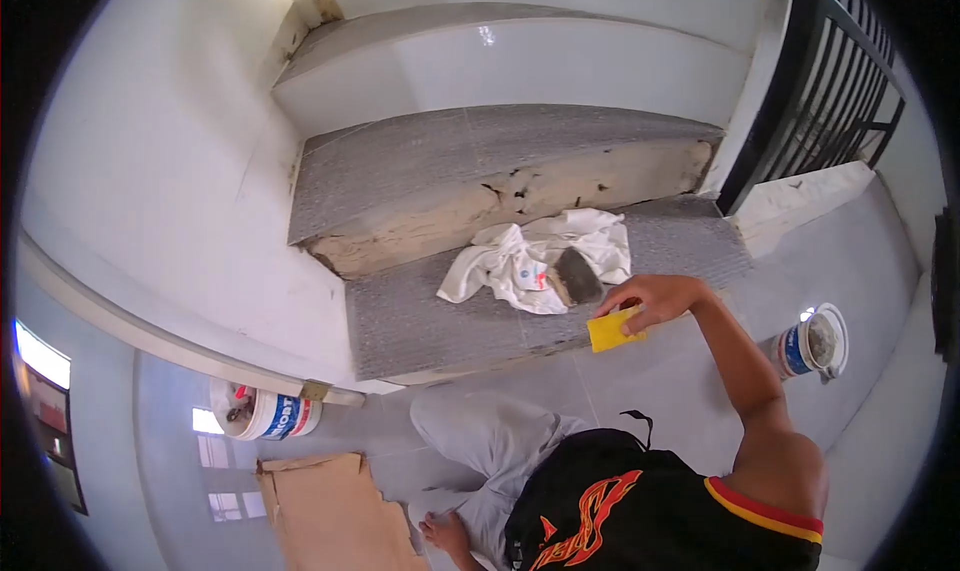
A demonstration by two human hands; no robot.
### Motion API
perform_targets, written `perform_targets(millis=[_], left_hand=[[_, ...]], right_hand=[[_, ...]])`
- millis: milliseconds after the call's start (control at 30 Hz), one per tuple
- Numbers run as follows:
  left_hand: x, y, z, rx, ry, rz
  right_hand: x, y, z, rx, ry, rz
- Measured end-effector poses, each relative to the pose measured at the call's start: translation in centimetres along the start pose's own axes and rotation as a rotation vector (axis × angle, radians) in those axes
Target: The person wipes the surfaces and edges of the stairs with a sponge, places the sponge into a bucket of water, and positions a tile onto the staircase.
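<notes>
My right hand (pixel 655 303) is closed on a flat yellow piece (pixel 612 331), held just off the front edge of the lowest grey step (pixel 420 321). Close by on that step lies a crumpled white cloth (pixel 510 261), with a dark grey block-like object (pixel 576 277) on it. My left hand (pixel 445 533) is low in the view beside my grey trousers, its fingers apart and nothing visible in them.
Behind the cloth rises a bare, chipped riser (pixel 520 193). A white bucket (pixel 285 416) stands at the left, another bucket (pixel 792 351) at the right. Torn cardboard (pixel 330 511) lies on the floor. A black railing (pixel 790 101) borders the stairs.
</notes>
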State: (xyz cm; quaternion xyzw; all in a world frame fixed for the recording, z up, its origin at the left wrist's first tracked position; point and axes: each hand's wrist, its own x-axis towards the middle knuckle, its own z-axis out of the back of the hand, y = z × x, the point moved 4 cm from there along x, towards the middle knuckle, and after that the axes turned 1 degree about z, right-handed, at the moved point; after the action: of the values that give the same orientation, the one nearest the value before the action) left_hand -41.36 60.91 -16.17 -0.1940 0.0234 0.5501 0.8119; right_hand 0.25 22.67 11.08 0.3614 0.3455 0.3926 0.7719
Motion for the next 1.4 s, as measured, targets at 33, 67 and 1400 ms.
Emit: perform_targets(millis=[33,67,1400], left_hand=[[-0.4,-0.4,0.1,-0.003,0.010,-0.010],[-0.7,-0.6,0.1,-0.053,0.059,0.006],[-6.1,-24.2,-7.9,0.003,0.329,-0.748]], right_hand=[[-0.8,0.1,-0.3,-0.028,-0.007,0.015],[-1.9,0.1,-0.4,-0.030,-0.015,0.001],[-55.5,-27.7,-6.3,0.111,-1.168,-1.036]])
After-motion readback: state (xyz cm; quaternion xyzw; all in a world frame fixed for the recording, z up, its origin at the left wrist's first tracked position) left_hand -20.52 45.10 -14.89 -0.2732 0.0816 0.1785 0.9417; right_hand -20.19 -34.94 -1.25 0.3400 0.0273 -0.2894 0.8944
